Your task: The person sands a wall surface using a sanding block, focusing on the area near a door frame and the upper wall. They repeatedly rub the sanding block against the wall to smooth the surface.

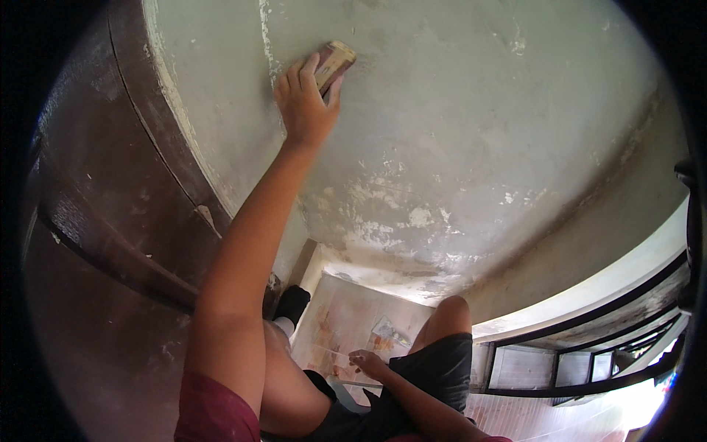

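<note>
My left hand [306, 105] reaches up along the wall and grips a sanding block [336, 62], brown with a pale tan face. The block lies against the grey-green plastered wall [442, 110], to the right of a vertical pale strip of chipped paint [266, 33]. Thumb and fingers clasp its two sides; the palm hides its lower end. Down by my lap, my right hand [369, 364] hangs with loosely bent fingers, and nothing shows in it. Lower on the wall, white patches of peeled paint [420, 216] spread towards the floor.
A dark brown wooden door or panel with its frame [127, 166] stands close on the left. My bent legs straddle the dusty tiled floor [353, 301], where a small flat sheet [389, 333] lies. A wall corner and a black-framed window [522, 367] are to the right.
</note>
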{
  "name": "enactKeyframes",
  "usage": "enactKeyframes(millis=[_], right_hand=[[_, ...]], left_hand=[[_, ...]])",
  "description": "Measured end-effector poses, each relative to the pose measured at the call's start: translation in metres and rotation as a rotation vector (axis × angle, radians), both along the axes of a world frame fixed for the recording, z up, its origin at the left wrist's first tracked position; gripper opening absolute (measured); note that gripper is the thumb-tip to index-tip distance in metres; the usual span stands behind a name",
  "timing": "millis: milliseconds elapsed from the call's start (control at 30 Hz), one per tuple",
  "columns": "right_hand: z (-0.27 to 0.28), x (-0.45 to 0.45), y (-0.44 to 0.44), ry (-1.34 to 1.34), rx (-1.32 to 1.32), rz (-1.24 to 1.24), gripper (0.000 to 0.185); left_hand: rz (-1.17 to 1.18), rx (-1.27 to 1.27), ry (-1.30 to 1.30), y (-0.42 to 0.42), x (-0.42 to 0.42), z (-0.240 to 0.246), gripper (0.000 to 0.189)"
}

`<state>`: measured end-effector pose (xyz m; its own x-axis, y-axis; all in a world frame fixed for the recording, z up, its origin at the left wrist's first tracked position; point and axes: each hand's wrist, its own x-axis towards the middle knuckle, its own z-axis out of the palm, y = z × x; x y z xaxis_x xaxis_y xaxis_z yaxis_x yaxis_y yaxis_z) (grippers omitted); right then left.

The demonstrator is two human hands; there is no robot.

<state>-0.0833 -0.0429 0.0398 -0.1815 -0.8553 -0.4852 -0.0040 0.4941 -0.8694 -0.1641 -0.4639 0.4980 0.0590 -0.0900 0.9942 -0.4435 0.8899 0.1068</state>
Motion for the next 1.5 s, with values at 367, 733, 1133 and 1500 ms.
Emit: enactKeyframes(millis=[367,733,1133,1500], right_hand=[[-0.007,-0.003,0.000,0.055,0.041,0.026,0.040],[0.006,-0.002,0.000,-0.027,0.032,0.027,0.040],[-0.005,-0.001,0.003,-0.002,0.012,0.021,0.046],[-0.012,0.001,0.001,-0.006,0.044,0.005,0.041]], left_hand=[[0.118,0.020,-0.043,-0.025,0.026,-0.008,0.058],[0.030,-0.059,0.037,-0.018,0.015,0.002,0.056],[-0.103,0.350,0.251,-0.012,0.006,0.012,0.053],[-0.103,0.332,0.325,-0.013,0.006,0.014,0.054]])
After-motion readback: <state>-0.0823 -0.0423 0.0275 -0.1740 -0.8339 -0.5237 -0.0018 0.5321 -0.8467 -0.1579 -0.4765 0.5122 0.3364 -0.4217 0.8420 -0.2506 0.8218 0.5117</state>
